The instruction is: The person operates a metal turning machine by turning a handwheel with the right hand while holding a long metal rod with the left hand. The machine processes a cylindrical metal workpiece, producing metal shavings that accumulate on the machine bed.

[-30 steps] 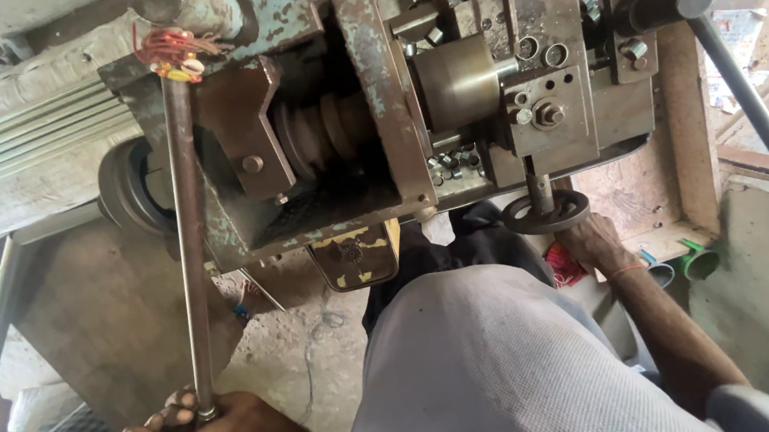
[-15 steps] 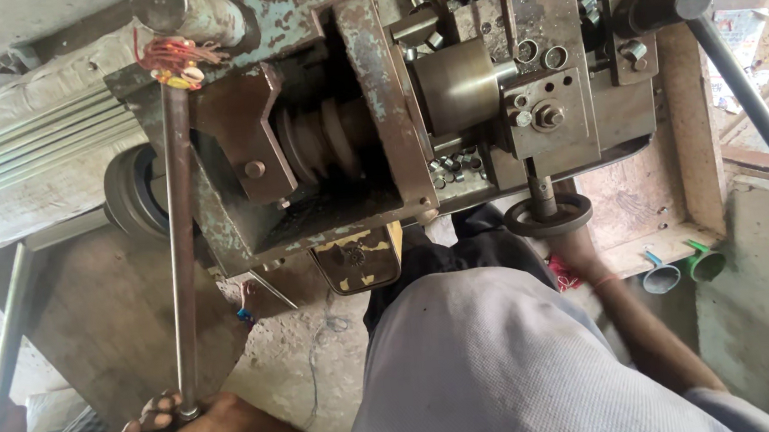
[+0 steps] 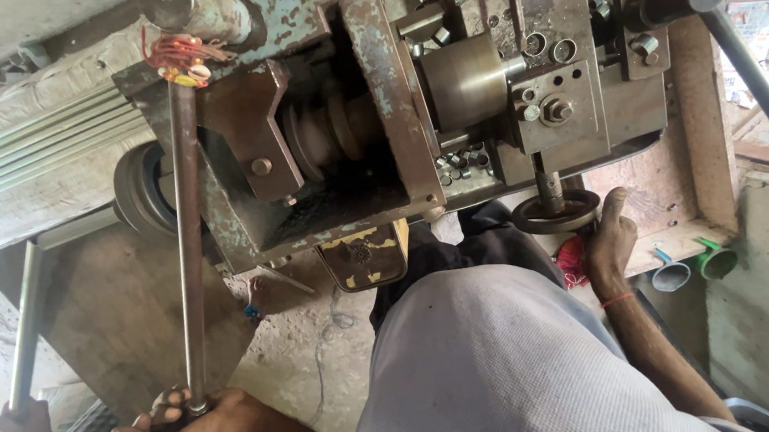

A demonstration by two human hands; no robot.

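Our left hand (image 3: 186,428) has its fingers (image 3: 158,417) clenched around the near end of a long metal rod (image 3: 190,250), which runs away from us to the far left of the worn, blue-grey machine (image 3: 376,107), where red wire is wound at its far tip. Our right hand (image 3: 608,242) rests with fingers curled loosely on the near right rim of the small handwheel (image 3: 556,212) under the machine, thumb raised. Another person's hand (image 3: 28,427) grips a second bar (image 3: 22,354) at the near left.
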